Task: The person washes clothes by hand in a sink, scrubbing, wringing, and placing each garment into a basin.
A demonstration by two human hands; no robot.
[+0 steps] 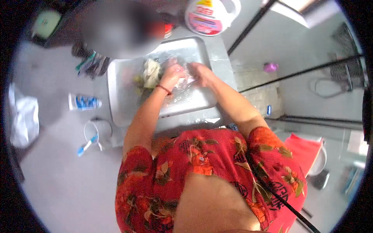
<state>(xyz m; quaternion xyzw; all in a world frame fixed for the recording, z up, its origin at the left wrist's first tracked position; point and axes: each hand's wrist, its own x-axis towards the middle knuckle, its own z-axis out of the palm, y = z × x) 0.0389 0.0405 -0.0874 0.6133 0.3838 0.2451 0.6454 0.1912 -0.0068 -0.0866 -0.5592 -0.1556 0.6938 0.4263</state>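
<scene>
Over a shallow metal basin [196,101], both hands meet around a wet, whitish, partly see-through thing [186,77], too blurred to name. My left hand [173,75], with a red bracelet on its wrist, is closed against it. My right hand [202,74] curls in from the other side, its fingers smeared by motion. Just left of my left hand lies a crumpled cream-white cloth-like bundle [151,73], with blurred greenish and dark bits beside it. Water shines on the basin floor.
Left of the basin lie a blue-and-white tube [86,102] and a tipped cup [98,131] with a toothbrush [88,145]. A large white jug [206,17] with a red label stands behind. Black-framed glass [307,73] borders the right side. A white bag [24,116] is far left.
</scene>
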